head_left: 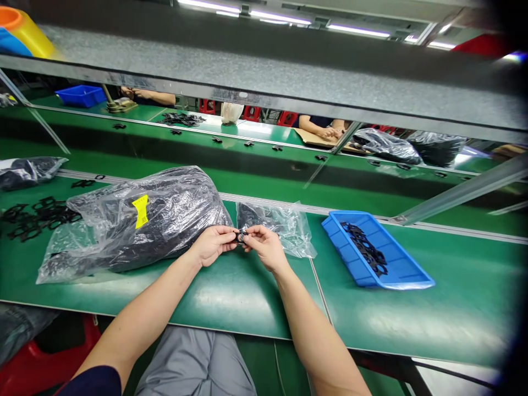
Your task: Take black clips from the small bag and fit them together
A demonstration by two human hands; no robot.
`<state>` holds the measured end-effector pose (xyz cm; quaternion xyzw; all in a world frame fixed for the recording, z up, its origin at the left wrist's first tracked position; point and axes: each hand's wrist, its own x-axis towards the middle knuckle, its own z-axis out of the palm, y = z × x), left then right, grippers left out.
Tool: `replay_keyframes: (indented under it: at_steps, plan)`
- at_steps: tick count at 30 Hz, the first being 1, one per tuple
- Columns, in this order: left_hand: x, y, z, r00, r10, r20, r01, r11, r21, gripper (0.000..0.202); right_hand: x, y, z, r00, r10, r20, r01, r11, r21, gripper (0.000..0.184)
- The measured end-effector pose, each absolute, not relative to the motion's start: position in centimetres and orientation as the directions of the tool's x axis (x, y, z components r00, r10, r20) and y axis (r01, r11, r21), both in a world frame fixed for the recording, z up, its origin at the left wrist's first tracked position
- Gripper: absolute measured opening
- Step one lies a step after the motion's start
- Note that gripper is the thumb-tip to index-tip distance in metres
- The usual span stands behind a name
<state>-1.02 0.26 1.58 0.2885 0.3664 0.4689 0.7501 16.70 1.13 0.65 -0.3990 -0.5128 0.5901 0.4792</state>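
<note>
Clamping L hand [212, 243] + R hand [267, 247] fingertips on sm. blk part [241, 237] | poss. risking drop onto bench [231, 300] via uneven pinch

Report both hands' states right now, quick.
Left hand: closed, pinching a small black plastic-looking part.
Right hand: closed, pinching the same part from the other side.
</note>
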Motion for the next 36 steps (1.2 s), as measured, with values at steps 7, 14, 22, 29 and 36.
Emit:
replay_keyframes:
  at_steps: [7, 14, 22, 29, 36]
  plan:
    - [-1.16, 0.2, 1.63, 0.352, 0.898, -0.264, -0.506, 0.42, 0.753, 0.014, 16.67, 0.95, 0.79, -0.248, 0.969, 0.003, -0.161, -0.038, -0.986, 0.031]
    - [-1.18, 0.28, 1.51, 0.354, 0.9, -0.254, -0.555, 0.421, 0.718, 0.014, 16.18, 0.77, 0.46, -0.205, 0.979, -0.002, -0.173, -0.039, -0.984, 0.034]
    - [-0.55, 0.21, 1.25, 0.269, 0.93, -0.249, -0.59, 0.364, 0.721, 0.017, 16.01, 0.74, 0.43, -0.182, 0.983, 0.005, -0.181, -0.029, -0.983, 0.031]
    - [-0.56, 0.09, 1.39, 0.264, 0.933, -0.243, -0.584, 0.355, 0.73, 0.019, 16.18, 0.65, 0.87, -0.221, 0.975, -0.027, -0.168, -0.065, -0.984, 0.029]
    - [-0.5, 0.28, 1.17, 0.239, 0.943, -0.233, -0.622, 0.333, 0.708, 0.02, 16.0, 0.61, 0.97, -0.238, 0.971, -0.011, -0.196, -0.059, -0.979, 0.025]
